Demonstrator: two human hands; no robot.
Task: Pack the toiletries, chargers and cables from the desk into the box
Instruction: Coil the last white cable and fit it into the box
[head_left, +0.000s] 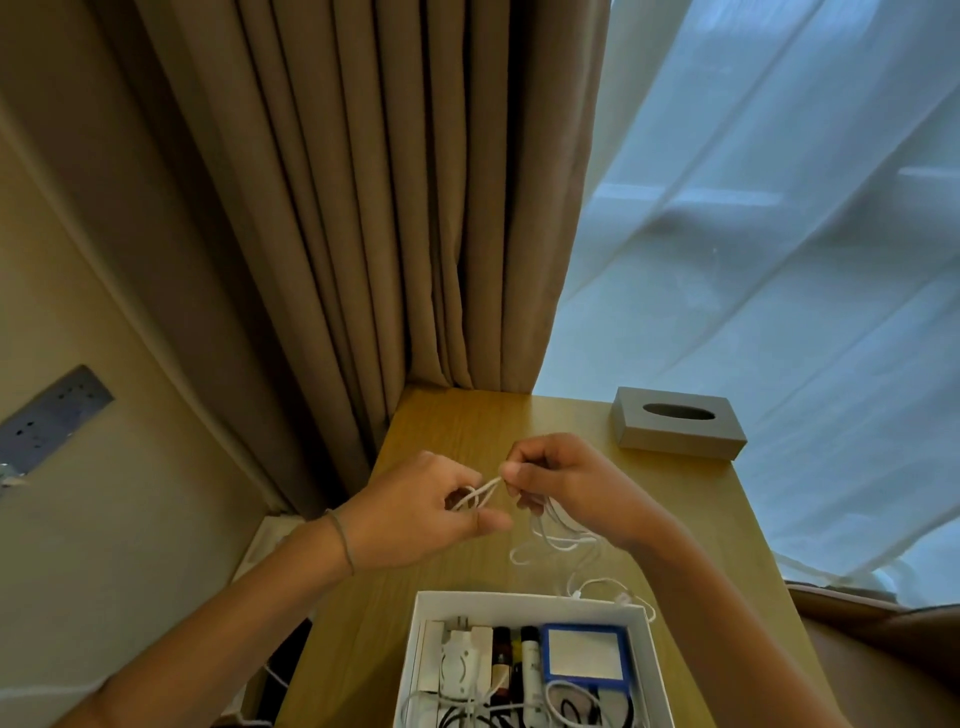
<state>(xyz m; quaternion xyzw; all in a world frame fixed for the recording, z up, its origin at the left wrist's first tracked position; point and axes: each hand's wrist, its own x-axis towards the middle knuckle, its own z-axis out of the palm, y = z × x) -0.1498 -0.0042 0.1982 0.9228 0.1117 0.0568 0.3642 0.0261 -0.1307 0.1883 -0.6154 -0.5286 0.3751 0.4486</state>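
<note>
Cable (550, 540), white: I log it held above the desk (727, 519), behind the box (530, 603); folded loop pinched between both hands, slack hanging under the right hand and trailing to the box's far rim. Left hand (415, 514): fingers closed on the loop; thin band at the wrist. Right hand (566, 483): fingers curled shut on the same cable. Box, white, open, at the desk's near edge; I count a white charger (460, 665), two small bottles (514, 660), a blue-edged case (584, 657), coiled leads. Tissue box (678, 423), grey, far right corner; curtain (389, 208) behind.
</note>
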